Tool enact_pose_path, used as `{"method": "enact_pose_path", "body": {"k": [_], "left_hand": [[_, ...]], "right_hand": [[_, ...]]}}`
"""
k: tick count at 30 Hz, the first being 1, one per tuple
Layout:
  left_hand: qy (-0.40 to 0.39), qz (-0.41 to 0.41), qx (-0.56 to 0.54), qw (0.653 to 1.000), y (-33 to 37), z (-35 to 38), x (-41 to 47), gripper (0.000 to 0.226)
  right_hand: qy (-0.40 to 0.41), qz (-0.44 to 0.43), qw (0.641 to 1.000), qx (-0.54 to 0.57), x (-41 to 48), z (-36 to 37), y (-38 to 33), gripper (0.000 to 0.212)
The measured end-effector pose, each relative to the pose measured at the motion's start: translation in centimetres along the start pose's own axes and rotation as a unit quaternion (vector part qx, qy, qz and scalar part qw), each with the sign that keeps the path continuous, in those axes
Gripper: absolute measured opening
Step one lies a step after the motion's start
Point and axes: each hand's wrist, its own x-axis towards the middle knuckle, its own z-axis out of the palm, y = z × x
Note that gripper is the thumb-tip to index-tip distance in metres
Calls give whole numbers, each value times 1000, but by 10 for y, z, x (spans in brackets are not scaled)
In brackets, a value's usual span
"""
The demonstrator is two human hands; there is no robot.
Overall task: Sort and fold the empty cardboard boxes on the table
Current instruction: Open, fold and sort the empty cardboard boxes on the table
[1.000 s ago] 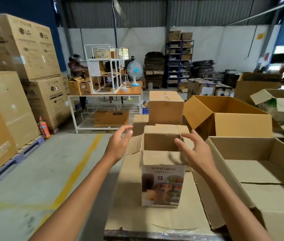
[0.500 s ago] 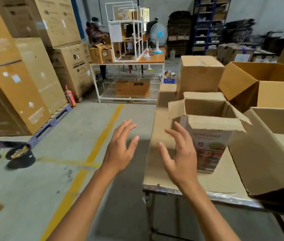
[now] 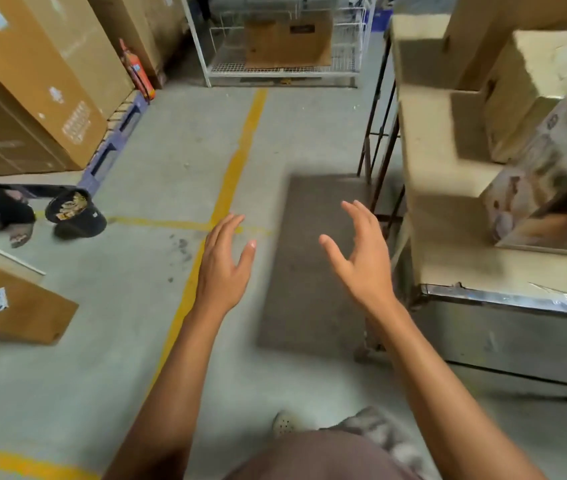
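My left hand (image 3: 225,263) and my right hand (image 3: 361,258) hang open over the concrete floor, palms facing each other, holding nothing. Both are left of the table (image 3: 504,299), clear of it. On the table's cardboard sheet stands the small printed box (image 3: 535,188) with its brown flaps up, blurred, at the right edge of the view. Plain brown boxes (image 3: 424,53) stand behind it. Below my hands a flat grey-brown cardboard sheet (image 3: 310,265) lies on the floor beside the table legs.
Large stacked cartons (image 3: 43,84) on a blue pallet fill the left. A red fire extinguisher (image 3: 138,72) stands by them. A white wire rack (image 3: 285,46) holds a box at the back. Another person's feet (image 3: 15,223) and a dark cap (image 3: 76,214) are at the left; a carton (image 3: 11,306) lies nearer.
The view has swung down and left, away from the table top to the floor. Both hands have come off the printed box and now hover over the floor sheet.
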Motion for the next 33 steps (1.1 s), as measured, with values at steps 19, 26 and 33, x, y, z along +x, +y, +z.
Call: {"method": "enact_pose_path", "body": {"k": [19,26,33], "left_hand": [[-69,93,-2,993,-27,88,259,49],[-107,157,-39,981,5,139,357,51],[-181,231,-98,951,42,211,452,49]], "right_hand": [[25,81,996,-3,200,47,85,63],[98,100,989,-42,276,13,100,59],[226,133,962,-82,340,-18,116,58]]}}
